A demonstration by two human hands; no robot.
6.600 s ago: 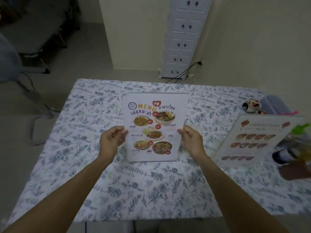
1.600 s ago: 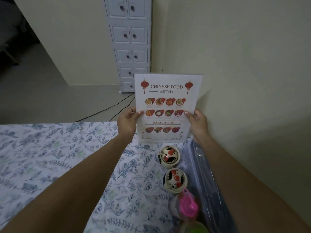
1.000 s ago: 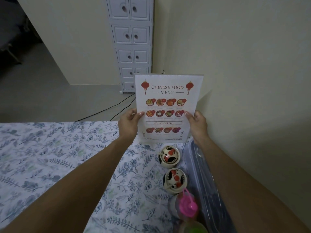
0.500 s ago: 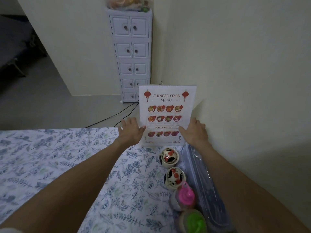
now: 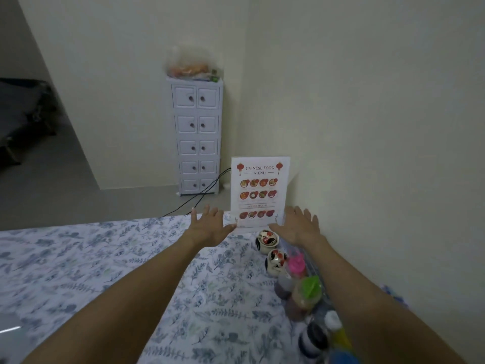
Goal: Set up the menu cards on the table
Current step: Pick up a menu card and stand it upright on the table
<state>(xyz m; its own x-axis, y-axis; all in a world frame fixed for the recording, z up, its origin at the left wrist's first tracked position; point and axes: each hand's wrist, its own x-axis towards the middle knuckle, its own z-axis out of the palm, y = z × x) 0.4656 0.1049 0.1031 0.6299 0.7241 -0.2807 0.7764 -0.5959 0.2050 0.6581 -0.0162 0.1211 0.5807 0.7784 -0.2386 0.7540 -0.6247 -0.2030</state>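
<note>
Now white Chinese food menu card (image 5: 259,191) stands upright at far edge of floral-cloth table (image 5: 105,264), just beside cream wall. Left hand (image 5: 210,228) and right hand (image 5: 298,228) flank card's base, fingers spread, holding nothing. Advice: ease palms away slowly, watch for tipping, avoid rooster-painted ceramic cups (image 5: 266,241) just before card.

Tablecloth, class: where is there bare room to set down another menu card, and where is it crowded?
Free: the broad tablecloth left of the left hand. Crowded: the right edge by the wall, where rooster jars, capped bottles and the Chinese food menu stand in line.
</note>
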